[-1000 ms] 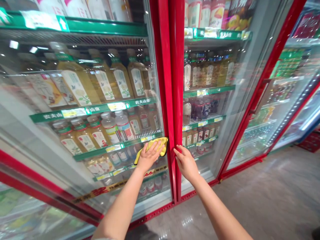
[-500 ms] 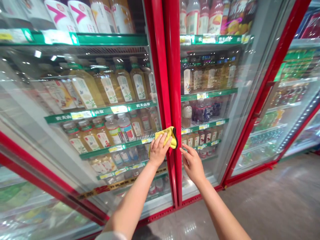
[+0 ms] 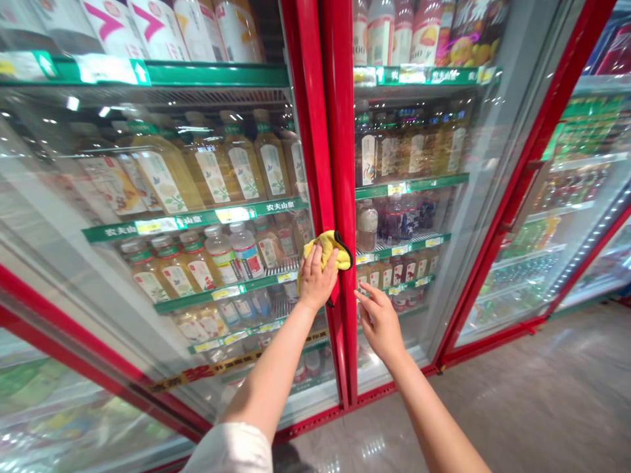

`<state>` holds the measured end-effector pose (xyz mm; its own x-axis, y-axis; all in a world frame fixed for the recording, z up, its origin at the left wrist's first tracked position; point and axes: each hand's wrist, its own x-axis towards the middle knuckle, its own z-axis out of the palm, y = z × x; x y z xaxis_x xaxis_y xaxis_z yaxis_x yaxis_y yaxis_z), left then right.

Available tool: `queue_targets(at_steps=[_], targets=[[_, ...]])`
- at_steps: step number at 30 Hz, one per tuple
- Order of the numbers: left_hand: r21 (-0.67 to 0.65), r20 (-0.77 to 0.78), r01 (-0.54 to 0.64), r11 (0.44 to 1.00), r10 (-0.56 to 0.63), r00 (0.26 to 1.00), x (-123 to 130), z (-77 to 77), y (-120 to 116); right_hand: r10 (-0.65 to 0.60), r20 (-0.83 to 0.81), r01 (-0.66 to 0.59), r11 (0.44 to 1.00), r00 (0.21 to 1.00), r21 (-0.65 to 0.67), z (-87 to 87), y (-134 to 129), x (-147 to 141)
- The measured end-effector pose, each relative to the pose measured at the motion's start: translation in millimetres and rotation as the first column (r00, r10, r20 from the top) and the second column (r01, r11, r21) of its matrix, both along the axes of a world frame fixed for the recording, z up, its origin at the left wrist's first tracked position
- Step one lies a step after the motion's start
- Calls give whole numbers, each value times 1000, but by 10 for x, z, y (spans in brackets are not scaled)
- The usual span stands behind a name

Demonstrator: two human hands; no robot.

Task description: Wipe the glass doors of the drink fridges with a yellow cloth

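My left hand (image 3: 317, 281) presses a yellow cloth (image 3: 328, 251) with a black edge against the red frame of the left cooler door (image 3: 309, 118). Its fingers lie over the cloth and partly cover it. To the right, my right hand (image 3: 380, 323) is at the edge of the right cooler door (image 3: 342, 131), holding nothing that I can see. The index finger points toward the red frame, and the fingers are apart. Whether the fingertips touch the door cannot be made out.
Behind the glass, bottled drinks (image 3: 246, 167) stand on shelves with green price strips (image 3: 217, 215). A red door handle (image 3: 522, 197) juts out at the right. More coolers line both sides, and a grey floor (image 3: 537, 387) lies below.
My left hand has slid the cloth a little up along the red frame, and the cloth is bunched differently. My right hand has stayed nearly in place.
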<state>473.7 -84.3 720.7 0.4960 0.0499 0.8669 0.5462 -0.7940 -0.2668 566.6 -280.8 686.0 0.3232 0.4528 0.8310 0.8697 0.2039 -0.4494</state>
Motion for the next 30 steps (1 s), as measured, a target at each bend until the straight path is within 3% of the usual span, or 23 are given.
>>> queue_targets(at_steps=[5,7,9,14,16,18,22,24,26,30], targets=[[43,-155,51,998,-44,987,-241,-485,-72,8,35,-8,1000,999,-13,4,-37,-51],[73,-187,75,994,-60,981,-315,-525,-43,14,46,-14,1000,999,-10,33,-50,-48],[93,-197,76,993,-57,979,-311,-369,26,11,37,-12,1000,999,12,78,-48,-41],[92,-147,24,995,-10,989,-194,388,201,43,6,-43,998,999,39,171,8,-71],[88,-110,9,996,1,994,-212,511,215,49,-3,-49,998,999,32,173,26,-104],[76,-57,-25,997,29,998,-275,425,180,49,-4,-49,999,999,24,154,30,-133],[98,-85,-66,993,74,994,-421,-73,38,54,22,-54,999,998,-2,111,-3,-139],[135,-152,-39,990,60,987,-472,-219,14,58,30,-58,998,998,-15,115,-24,-112],[160,-201,-11,987,43,979,-523,-183,55,64,29,-63,998,998,-19,140,-38,-77],[155,-173,-16,988,43,984,-682,180,210,75,23,-75,997,997,-2,203,-22,-37]])
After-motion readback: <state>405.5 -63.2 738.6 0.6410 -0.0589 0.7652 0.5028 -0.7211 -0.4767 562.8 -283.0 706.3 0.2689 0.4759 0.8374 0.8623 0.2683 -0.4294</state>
